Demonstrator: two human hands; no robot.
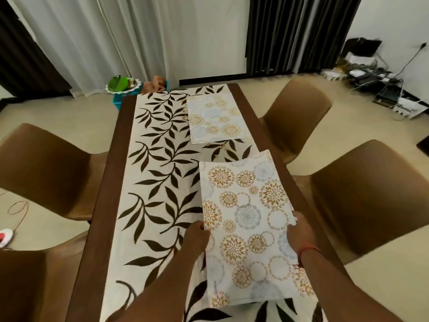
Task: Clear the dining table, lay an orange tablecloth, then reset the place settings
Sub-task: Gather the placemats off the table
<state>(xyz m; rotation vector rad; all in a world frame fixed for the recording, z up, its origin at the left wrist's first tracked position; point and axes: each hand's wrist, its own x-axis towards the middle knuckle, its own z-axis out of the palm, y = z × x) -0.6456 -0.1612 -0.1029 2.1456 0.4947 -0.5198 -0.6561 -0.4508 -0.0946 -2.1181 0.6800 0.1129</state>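
Both hands hold the near placemat (pixel 246 219), a pale rectangle printed with gold and blue round flower medallions, above the right side of the bench (pixel 111 182). The left hand (pixel 197 238) grips the mat's left edge, fingers curled under it and thumb at the rim; the right hand (pixel 299 233) grips the right edge the same way, a red thread on its wrist. The 2 hands are apart, 1 on each long side of the mat, and the far end of the mat curls slightly upward, so it looks lifted off the cloth there; whether the near end touches the cloth I cannot tell. A second placemat (pixel 214 118) of the same print lies flat farther along the right side of the bench, apart from the held 1. Under both runs a cream table runner (pixel 157 173) patterned with dark brown leaves, covering the middle of the dark wooden bench and leaving a bare wood strip on each long edge. 4 brown chairs stand around: 2 on the left (pixel 48 170) and 2 on the right (pixel 371 194). Beyond the far end of the bench, on the floor by the white curtains (pixel 130 36), sits a blue basket (pixel 119 99) with a stack of green and white plates (pixel 120 84) on top, and an orange-brown cloth (pixel 154 84) bunched just beside it.
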